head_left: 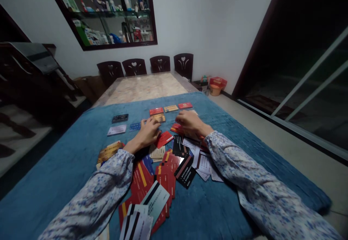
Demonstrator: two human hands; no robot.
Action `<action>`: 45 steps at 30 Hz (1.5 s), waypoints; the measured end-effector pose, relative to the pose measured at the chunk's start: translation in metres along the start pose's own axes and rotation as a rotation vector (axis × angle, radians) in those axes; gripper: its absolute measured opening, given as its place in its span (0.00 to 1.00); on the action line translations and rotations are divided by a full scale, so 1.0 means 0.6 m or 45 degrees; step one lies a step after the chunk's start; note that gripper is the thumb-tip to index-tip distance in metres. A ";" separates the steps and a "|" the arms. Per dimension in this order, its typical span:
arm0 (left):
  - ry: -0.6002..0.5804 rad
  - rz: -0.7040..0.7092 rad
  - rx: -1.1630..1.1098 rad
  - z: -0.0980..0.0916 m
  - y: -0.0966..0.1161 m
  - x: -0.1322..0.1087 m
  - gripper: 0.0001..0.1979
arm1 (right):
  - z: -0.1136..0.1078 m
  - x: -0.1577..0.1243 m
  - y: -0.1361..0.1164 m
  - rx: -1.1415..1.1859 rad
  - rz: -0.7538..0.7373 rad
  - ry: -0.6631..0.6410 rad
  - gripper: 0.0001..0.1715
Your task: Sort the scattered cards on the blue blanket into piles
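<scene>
My left hand [148,133] is over the cloth with its fingers bent and apart. A blue card [134,127] lies just left of its fingertips, a yellow card stack [158,118] just beyond them. By its thumb is a tilted red card [164,139]. My right hand [190,122] has its fingers curled together and pointing down, above a red card with a yellow stripe [175,128]. Whatever those fingers pinch is hidden. Between my forearms spreads a loose pile of red cards [163,171], black cards [185,171] and pale cards [156,200].
Farther out lie red stacks [185,105] and a yellow stack [171,108]. At left are a black stack [120,118], a white stack [116,130] and gold cards [108,153]. A blue cloth [67,160] covers the near table; dark chairs [134,67] stand behind.
</scene>
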State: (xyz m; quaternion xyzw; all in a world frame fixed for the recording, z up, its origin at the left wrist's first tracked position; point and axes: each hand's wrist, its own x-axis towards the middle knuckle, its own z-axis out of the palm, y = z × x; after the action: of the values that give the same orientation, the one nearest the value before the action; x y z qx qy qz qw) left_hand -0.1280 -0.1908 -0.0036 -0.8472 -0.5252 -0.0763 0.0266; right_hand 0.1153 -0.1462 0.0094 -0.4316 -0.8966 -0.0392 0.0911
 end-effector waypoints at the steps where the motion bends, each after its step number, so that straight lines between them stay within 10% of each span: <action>1: -0.007 -0.001 -0.010 0.001 0.001 -0.008 0.14 | 0.006 -0.001 -0.005 0.019 -0.037 0.013 0.12; 12: -0.038 0.015 0.015 -0.006 0.029 -0.071 0.11 | 0.046 -0.002 -0.047 0.174 -0.302 0.007 0.15; 28: -0.237 0.025 0.092 -0.015 0.049 -0.074 0.15 | 0.052 0.002 -0.062 0.201 -0.483 -0.169 0.19; 45: -0.116 0.103 -0.028 0.008 0.035 -0.073 0.15 | 0.072 0.001 -0.065 0.250 -0.499 -0.113 0.23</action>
State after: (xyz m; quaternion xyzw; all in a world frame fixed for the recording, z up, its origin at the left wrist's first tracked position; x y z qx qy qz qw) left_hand -0.1277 -0.2387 -0.0146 -0.8706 -0.4901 -0.0425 -0.0037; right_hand 0.0788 -0.1640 -0.0325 -0.2394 -0.9660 0.0504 0.0838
